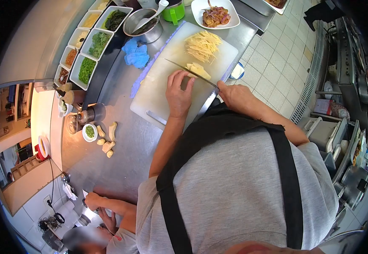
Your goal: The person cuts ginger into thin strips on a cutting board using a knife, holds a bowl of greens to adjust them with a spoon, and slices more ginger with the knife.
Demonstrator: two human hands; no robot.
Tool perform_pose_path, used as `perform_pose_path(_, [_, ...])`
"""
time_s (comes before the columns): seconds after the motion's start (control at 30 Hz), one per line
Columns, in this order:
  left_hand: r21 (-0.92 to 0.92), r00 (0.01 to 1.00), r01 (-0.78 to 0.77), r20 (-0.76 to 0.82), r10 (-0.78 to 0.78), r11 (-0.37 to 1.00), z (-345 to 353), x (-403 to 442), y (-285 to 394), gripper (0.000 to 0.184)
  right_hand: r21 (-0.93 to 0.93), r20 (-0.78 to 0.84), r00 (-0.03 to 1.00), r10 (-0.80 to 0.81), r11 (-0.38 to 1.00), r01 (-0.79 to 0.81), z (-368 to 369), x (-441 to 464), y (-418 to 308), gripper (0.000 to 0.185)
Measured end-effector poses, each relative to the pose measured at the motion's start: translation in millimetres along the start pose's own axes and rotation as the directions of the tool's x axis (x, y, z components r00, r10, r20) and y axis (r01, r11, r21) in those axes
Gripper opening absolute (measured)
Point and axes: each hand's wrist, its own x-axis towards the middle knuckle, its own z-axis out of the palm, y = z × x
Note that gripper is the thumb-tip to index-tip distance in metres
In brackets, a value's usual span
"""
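My right hand is wrapped round the handle of a kitchen knife. The blade lies slantwise over the white cutting board, along the near side of some pale yellow ginger slices. On the near side of the blade is my left hand, its fingers bent and the thumb apart, with nothing visible in its grasp. Its fingertips are close to the blade; whether they touch it I cannot tell. Beyond the slices rests a pile of thin ginger strips.
Knobs of ginger lie beside a small bowl of chopped greens. A blue cloth, a metal pot and a plate of food surround the board. Ingredient tubs line the left. Another person's hands work lower left.
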Motion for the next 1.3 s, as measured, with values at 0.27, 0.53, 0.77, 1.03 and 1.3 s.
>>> perform_pose_path(0.27, [-0.007, 1.000, 0.007, -0.027, -0.007, 1.000, 2.0, -0.7, -2.7, 0.024, -0.083, 0.029, 1.000, 0.002, 0.997, 0.001, -33.4, -29.1, -6.5, 0.021])
perform_pose_path(0.53, [-0.004, 0.999, 0.003, -0.031, -0.003, 1.000, 2.4, -0.7, -3.3, 0.024, -0.068, 0.118, 0.992, 0.034, 0.997, -0.026, -41.0, -29.0, -7.1, 0.021])
perform_pose_path(0.77, [-0.005, 1.000, 0.000, -0.023, 0.000, 1.000, 1.6, 0.7, -0.4, 0.024, 0.011, 0.083, 0.997, 0.001, 1.000, -0.002, -14.8, -3.7, -2.0, 0.019])
perform_pose_path(1.03, [-0.008, 0.999, -0.015, -0.034, 0.015, 1.000, 1.0, -1.4, -2.1, 0.025, -0.016, 0.014, 1.000, -0.008, 1.000, 0.009, -20.8, -6.2, -8.2, 0.018])
perform_pose_path(1.3, [0.010, 0.999, 0.002, -0.035, -0.002, 1.000, 3.2, -1.9, -5.2, 0.026, -0.065, 0.073, 0.997, 0.021, 0.998, -0.016, -35.1, -26.7, -5.5, 0.021])
